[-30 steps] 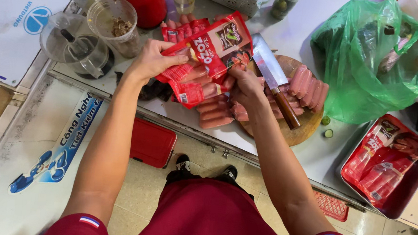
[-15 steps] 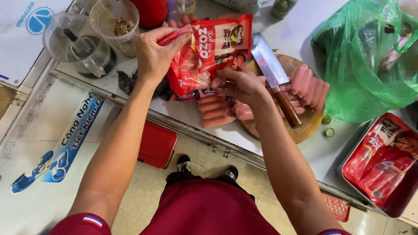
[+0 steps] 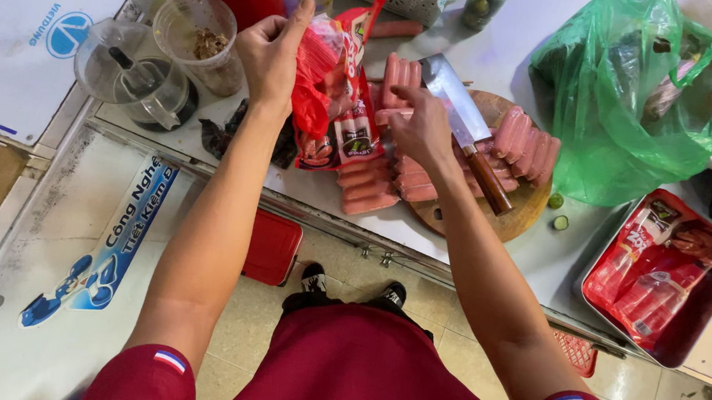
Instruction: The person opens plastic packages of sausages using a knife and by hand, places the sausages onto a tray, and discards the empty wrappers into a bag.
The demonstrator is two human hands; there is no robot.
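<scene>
1. My left hand (image 3: 273, 52) pinches the top of a red sausage packet (image 3: 334, 90) and holds it up over the counter (image 3: 471, 233), fingers clenched on the plastic.
2. My right hand (image 3: 422, 129) sits just beside the packet's lower end, over the loose sausages; the fingers are curled, but I cannot tell whether they grip a sausage or the wrapper.
3. A row of pink sausages (image 3: 369, 191) lies on the counter below the packet, and more (image 3: 527, 143) are lined up on the round wooden cutting board (image 3: 513, 223).
4. A cleaver (image 3: 462, 120) with a wooden handle rests on the board, just right of my right hand.
5. A green plastic bag (image 3: 630, 102) stands to the right, and a metal tray (image 3: 698, 324) holds red wrappers.
6. Clear plastic cups (image 3: 196, 34) stand left of my left hand.
</scene>
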